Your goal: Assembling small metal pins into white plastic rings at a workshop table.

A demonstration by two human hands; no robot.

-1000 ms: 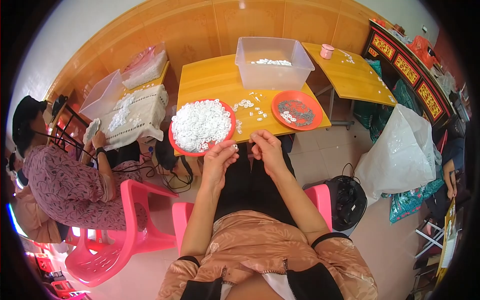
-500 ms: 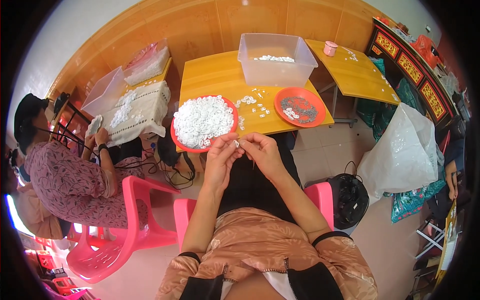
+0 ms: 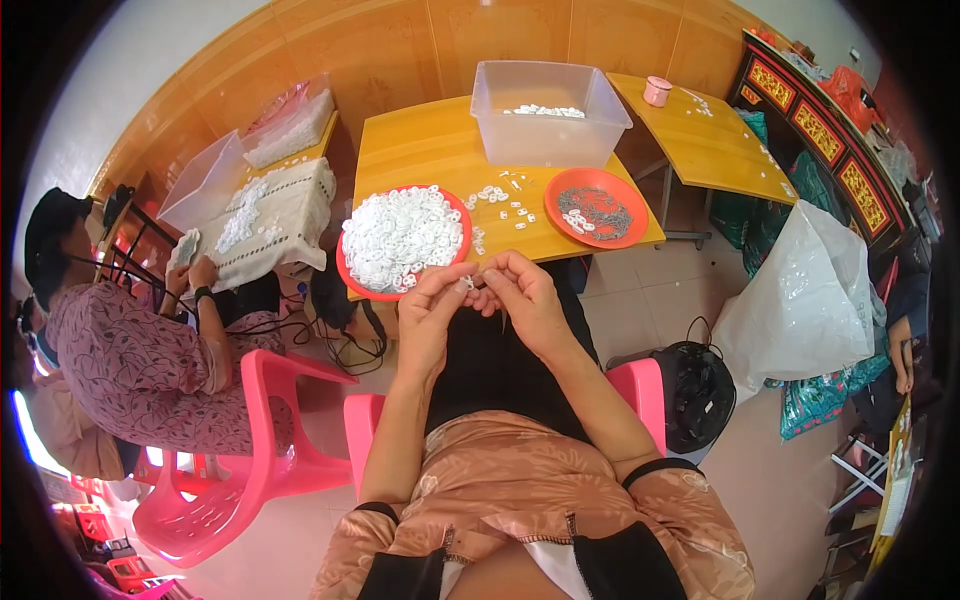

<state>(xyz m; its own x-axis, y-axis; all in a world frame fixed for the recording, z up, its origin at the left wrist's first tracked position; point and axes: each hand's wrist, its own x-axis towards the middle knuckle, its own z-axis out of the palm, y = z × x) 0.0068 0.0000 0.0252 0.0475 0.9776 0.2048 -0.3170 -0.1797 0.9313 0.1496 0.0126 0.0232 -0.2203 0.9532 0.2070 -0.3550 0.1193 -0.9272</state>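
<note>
My two hands meet above my lap, just off the table's near edge. Between the fingertips of my left hand is a small white plastic piece, pinched and partly covered. The closed fingers of my right hand press against the same piece from the other side. A thin, pointed thing pokes down below the right fingers, too small to name. Beyond my left hand a red bowl is heaped with white two-holed plastic pieces. A red-orange dish at the right holds small grey metal parts and several white pieces.
Loose white pieces lie on the yellow table between bowl and dish. Behind them stands a clear plastic bin. A co-worker sits at the left beside a pink chair. On the right are a black bag and a white sack.
The left fingers have closed further around the white piece, and the right fingers have shifted their grip. The whole view has moved slightly; bowl and dish stay put on the table.
</note>
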